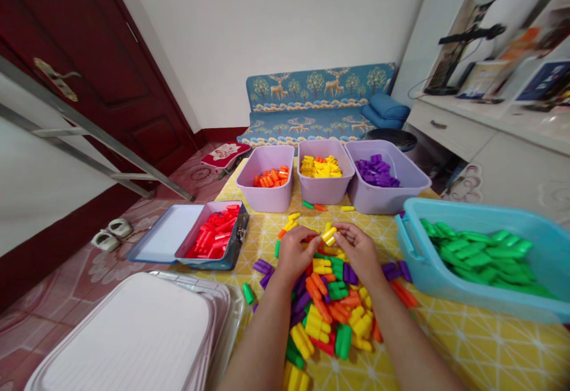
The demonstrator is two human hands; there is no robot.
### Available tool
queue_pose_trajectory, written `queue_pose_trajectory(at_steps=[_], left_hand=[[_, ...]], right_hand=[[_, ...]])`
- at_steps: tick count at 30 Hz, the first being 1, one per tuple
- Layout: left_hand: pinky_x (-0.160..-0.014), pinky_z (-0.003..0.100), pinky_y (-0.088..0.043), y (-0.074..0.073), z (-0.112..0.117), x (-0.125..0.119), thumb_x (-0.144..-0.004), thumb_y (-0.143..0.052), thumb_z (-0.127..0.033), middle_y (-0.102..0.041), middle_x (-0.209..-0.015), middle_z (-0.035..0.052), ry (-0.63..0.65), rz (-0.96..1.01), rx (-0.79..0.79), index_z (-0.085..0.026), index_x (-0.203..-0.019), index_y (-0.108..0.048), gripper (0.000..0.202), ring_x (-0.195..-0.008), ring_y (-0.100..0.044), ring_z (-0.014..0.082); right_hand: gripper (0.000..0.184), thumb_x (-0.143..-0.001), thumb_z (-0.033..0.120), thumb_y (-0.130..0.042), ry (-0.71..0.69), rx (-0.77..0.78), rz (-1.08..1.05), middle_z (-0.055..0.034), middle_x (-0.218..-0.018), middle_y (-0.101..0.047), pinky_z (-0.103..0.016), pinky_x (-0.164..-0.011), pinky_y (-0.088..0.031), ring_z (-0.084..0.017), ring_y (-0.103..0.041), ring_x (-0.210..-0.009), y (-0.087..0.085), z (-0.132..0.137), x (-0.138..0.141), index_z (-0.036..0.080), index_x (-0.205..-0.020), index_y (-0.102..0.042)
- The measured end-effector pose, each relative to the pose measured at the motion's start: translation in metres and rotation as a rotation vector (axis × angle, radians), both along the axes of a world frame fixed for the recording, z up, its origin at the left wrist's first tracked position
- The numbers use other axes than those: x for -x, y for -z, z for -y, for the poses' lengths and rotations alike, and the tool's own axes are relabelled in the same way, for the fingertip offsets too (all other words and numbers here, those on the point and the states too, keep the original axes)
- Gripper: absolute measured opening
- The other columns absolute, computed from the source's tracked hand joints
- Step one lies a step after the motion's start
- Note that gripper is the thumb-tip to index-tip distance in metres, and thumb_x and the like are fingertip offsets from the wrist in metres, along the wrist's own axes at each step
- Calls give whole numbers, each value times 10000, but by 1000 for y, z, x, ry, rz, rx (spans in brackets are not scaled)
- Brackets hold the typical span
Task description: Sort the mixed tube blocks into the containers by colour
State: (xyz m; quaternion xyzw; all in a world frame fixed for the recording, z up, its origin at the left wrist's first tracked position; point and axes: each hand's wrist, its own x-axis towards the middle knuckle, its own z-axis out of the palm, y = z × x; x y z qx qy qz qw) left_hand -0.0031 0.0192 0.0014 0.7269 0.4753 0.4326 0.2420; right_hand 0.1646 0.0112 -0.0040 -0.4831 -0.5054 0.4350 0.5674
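Note:
A heap of small plastic blocks (332,314) in red, orange, yellow, green and purple lies on the yellow patterned table (485,349). Both my hands hover over the far side of the heap. My right hand (358,248) pinches a yellow block (329,235) at its fingertips. My left hand (296,251) is curled, its fingertips meeting the same yellow block from the left. Beyond the hands stand three lilac bins: orange blocks (271,177), yellow blocks (320,167), purple blocks (376,172).
A blue tub (412,242) of green blocks sits at the right. A blue tin (238,225) with red blocks lies open at the left. A white lidded box (129,331) is at front left. Loose blocks (314,206) lie before the bins.

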Motion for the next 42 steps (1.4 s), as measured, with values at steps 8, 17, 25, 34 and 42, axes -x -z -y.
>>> queue_pose_trajectory(at_steps=[8, 17, 25, 34, 42], left_hand=[[-716, 252, -481, 1, 1, 1, -876, -526, -321, -716, -794, 40, -148, 180, 24, -169, -809, -702, 242, -743, -643, 147], [-668, 243, -484, -4, 2, 0, -871, -524, -354, -706, -716, 30, -205, 194, 51, -157, -774, -695, 279, -678, -641, 144], [-696, 241, -493, -2, 0, 2, -871, -522, -357, -708, -715, 26, -224, 199, 45, -158, -787, -697, 278, -688, -649, 143], [-659, 237, -507, 0, -2, 1, -870, -520, -362, -713, -732, 32, -245, 277, 78, -151, -827, -698, 280, -680, -658, 149], [-672, 243, -504, -5, 1, 2, -871, -514, -343, -714, -735, 27, -240, 253, 54, -156, -813, -706, 274, -673, -648, 144]], right_hand=[[268, -657, 317, -670, -75, 149, 169, -8, -621, -644, -254, -518, -483, -142, -599, -547, -34, -15, -12, 152, -867, -676], [403, -802, 315, -543, 198, -183, 219, -129, -1186, -624, -383, -862, -510, -231, -640, -1017, -59, -68, -6, 159, -1172, -572], [472, -789, 275, -593, 171, -2, 1061, -224, -1283, -550, -445, -1046, -329, -325, -464, -1236, -12, -81, -9, 70, -1215, -577], [349, -925, 305, -385, 6, -89, 1152, -107, -1044, -701, -337, -867, -425, -236, -613, -1013, -27, -81, 22, 188, -1071, -679], [427, -835, 222, -552, -238, -186, 1157, -113, -1310, -554, -345, -998, -359, -240, -482, -1192, -14, -88, 45, 175, -1259, -568]])
